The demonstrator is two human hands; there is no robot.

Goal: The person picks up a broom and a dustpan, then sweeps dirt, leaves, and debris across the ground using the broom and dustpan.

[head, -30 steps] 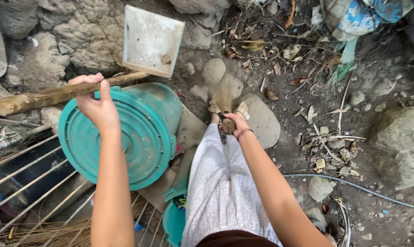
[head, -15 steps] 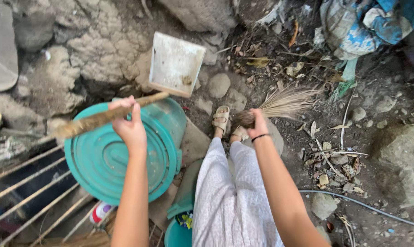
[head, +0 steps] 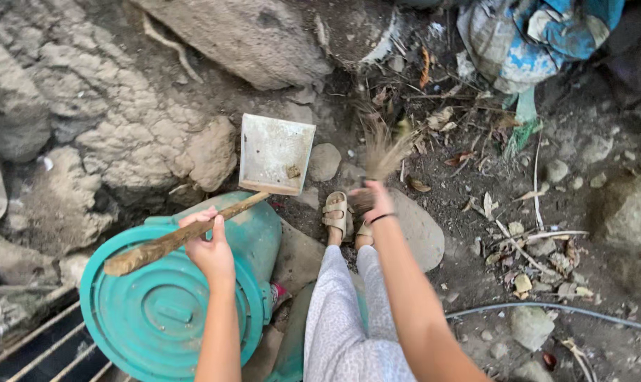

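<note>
My left hand [head: 211, 247] grips the rough wooden handle [head: 172, 239] of a white metal dustpan [head: 276, 153], whose pan rests on the ground by the rocks ahead. In my right hand [head: 374, 205] is a short straw hand broom [head: 384, 152], its bristles blurred and pointing away over the dirt. My sandalled feet [head: 338, 214] stand just below the pan, on a flat stone [head: 419, 230].
A teal plastic bin with a round lid [head: 158, 311] stands under my left arm. Large rocks [head: 122, 141] fill the left and top. Dry leaves and twigs [head: 526, 247] litter the soil at right. A bundle of cloth [head: 540, 35] lies top right, a thin hose [head: 547, 308] lower right.
The broom has swung from pointing right to pointing forward near the dustpan. The dustpan's handle has tilted and the pan sits closer to my feet.
</note>
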